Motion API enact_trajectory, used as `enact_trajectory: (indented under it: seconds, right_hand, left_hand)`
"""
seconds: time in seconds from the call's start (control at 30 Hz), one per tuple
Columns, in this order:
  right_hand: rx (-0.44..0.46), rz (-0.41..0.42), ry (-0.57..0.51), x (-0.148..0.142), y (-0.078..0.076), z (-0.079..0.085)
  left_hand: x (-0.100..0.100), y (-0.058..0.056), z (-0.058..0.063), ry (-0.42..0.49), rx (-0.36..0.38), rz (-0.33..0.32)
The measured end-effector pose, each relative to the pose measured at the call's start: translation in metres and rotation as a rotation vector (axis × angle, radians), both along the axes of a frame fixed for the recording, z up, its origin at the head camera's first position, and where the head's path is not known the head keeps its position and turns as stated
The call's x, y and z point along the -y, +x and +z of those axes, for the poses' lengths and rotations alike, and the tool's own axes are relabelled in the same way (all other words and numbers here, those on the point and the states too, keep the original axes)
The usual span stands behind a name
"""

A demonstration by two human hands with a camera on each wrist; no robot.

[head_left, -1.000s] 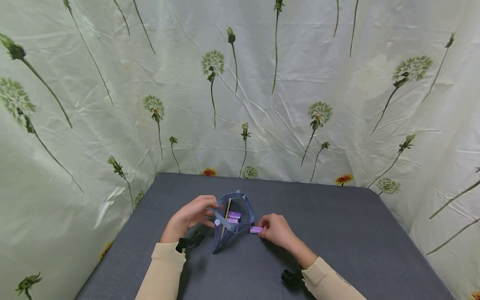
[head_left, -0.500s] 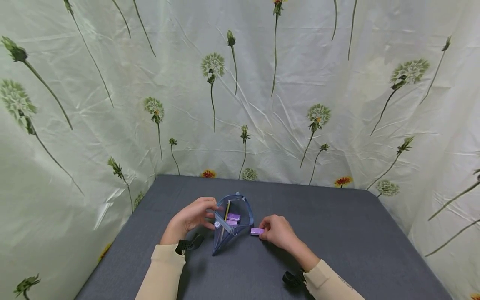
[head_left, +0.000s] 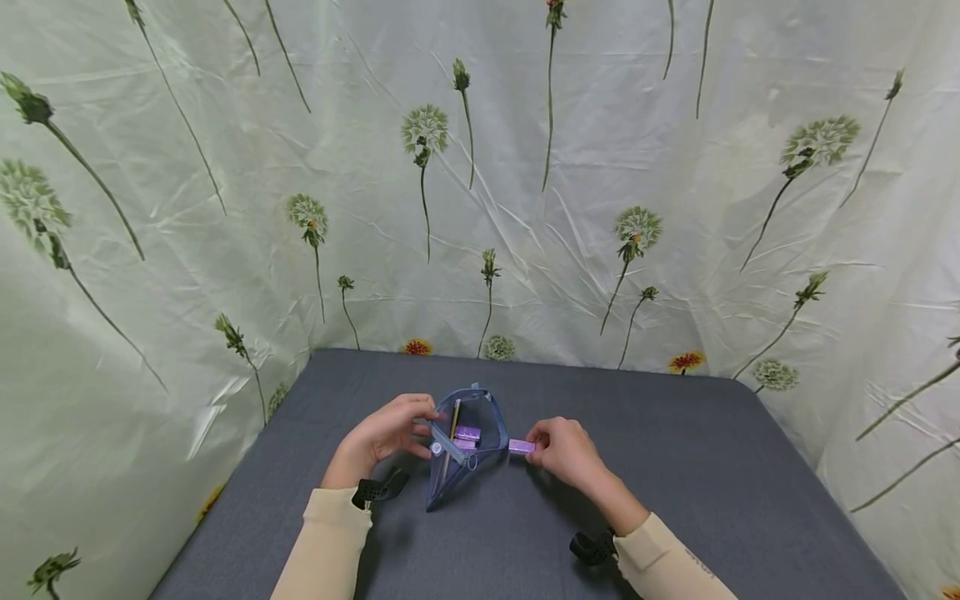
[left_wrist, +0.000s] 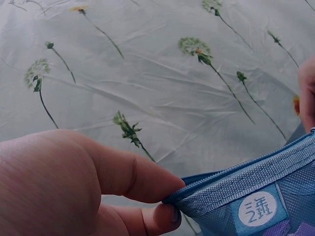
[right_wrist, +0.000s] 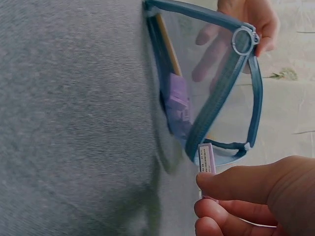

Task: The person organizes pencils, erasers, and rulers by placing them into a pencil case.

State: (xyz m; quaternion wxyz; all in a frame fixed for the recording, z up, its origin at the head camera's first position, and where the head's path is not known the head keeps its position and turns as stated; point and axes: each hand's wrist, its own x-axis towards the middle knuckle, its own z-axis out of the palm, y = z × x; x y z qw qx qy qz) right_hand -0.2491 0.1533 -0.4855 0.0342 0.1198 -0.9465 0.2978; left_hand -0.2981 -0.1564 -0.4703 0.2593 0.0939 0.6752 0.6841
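A blue mesh zip pouch stands open-mouthed in the middle of the table. My left hand pinches one end of its zipped edge between thumb and finger. Inside lie a yellow-and-dark pencil and purple blocks, seen through the mesh in the right wrist view. My right hand pinches a small purple block with a printed label by one end. The block's free end is right at the pouch's right rim. A round ring pull hangs on the zip.
A grey cloth-covered table spreads around the pouch. Behind and to the sides hangs a pale curtain printed with dandelions. Dark camera straps sit on both wrists.
My right hand first drew back very slightly, then moved up and a little right in the head view with the purple block. The left hand keeps its hold on the pouch.
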Motion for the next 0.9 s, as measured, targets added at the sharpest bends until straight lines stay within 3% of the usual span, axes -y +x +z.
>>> enact_trajectory:
  seconds: [0.23, 0.9]
  right_hand:
    - [-0.028, -0.017, -0.023, 0.001, -0.003, 0.009]
    - [0.002, -0.010, -0.090, 0.015, -0.012, 0.025]
  left_hand:
    - [-0.004, -0.001, 0.000, -0.012, 0.011, 0.016]
    - [-0.009, 0.000, 0.002, -0.017, 0.021, 0.025]
